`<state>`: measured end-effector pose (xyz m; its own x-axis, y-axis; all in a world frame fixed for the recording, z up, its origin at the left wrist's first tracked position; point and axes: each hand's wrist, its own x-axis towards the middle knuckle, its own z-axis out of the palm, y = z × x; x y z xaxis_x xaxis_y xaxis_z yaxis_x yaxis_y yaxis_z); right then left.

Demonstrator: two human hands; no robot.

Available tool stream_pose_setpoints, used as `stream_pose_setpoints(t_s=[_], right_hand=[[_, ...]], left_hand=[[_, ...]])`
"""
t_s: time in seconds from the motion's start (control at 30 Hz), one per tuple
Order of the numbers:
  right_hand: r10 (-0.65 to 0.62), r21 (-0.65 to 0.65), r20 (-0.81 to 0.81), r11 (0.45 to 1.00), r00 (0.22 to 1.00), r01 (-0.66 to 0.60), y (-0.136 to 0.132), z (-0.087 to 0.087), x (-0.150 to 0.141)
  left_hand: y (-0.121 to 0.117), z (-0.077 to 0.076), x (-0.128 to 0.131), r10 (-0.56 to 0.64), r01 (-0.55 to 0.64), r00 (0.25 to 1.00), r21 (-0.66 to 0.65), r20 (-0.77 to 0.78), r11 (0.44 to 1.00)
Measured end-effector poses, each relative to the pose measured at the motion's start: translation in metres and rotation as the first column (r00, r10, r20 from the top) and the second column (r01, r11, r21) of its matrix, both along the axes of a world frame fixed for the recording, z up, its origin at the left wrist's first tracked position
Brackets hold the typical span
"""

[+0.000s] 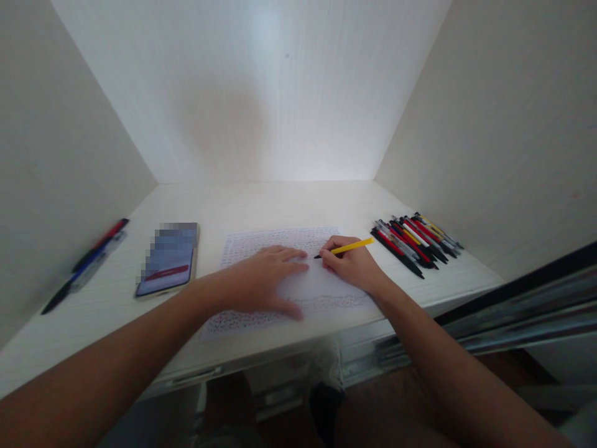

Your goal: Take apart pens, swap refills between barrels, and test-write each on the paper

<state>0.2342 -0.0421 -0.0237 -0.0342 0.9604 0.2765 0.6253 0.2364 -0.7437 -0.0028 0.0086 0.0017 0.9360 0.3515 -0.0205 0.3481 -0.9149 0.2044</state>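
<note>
A: ok so what's inside that white nook (275, 112)?

B: It's walled at the back and both sides, and the desktop (261, 205) in it carries everything. Going by the sheet of paper (310, 286): a phone (170, 258) lies to its left, screen up and partly pixelated, then a few pens (93, 258) further left along the side wall. Right of the paper there's a whole heap of pens (413, 239), mostly red, black and white with some yellow.

A: and the hands?

B: Right hand (352, 264) has a yellow pen (352, 246) pinched in its fingers, dark tip aimed at the middle of the paper. Can't tell if it's actually touching. Left hand (265, 277) is loose, fingers spread over the paper's left part.

A: paper blank?

B: Only around the middle. Tiny writing fills the top and bottom, too blurry to read tbh.
</note>
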Motion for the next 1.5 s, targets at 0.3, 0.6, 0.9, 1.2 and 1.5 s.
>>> stream_pose_setpoints(t_s=[0.3,0.6,0.9,1.2,1.5], right_hand=[[-0.004,0.004,-0.006,1.0,1.0,0.004,0.0003,-0.0015,0.0007],[0.017,0.002,0.002,1.0,1.0,-0.017,-0.0002,-0.0004,0.0004],[0.002,0.003,-0.009,1.0,1.0,-0.002,-0.0016,-0.0002,0.0009],[-0.015,0.009,-0.002,1.0,1.0,0.015,-0.0009,-0.0008,0.0005],[-0.019,0.003,-0.013,1.0,1.0,0.019,-0.0009,-0.003,0.001]], left_hand=[[0.0012,-0.003,0.0005,-0.018,0.018,1.0,0.002,0.01,1.0],[0.0011,-0.0015,0.0006,-0.019,0.019,1.0,0.009,0.007,1.0],[0.0,-0.0008,0.0004,-0.009,0.009,1.0,-0.004,0.006,1.0],[0.0024,-0.0043,-0.0003,-0.011,0.011,1.0,-0.008,0.012,1.0],[0.0024,-0.005,0.0008,-0.008,0.008,1.0,-0.009,0.008,1.0]])
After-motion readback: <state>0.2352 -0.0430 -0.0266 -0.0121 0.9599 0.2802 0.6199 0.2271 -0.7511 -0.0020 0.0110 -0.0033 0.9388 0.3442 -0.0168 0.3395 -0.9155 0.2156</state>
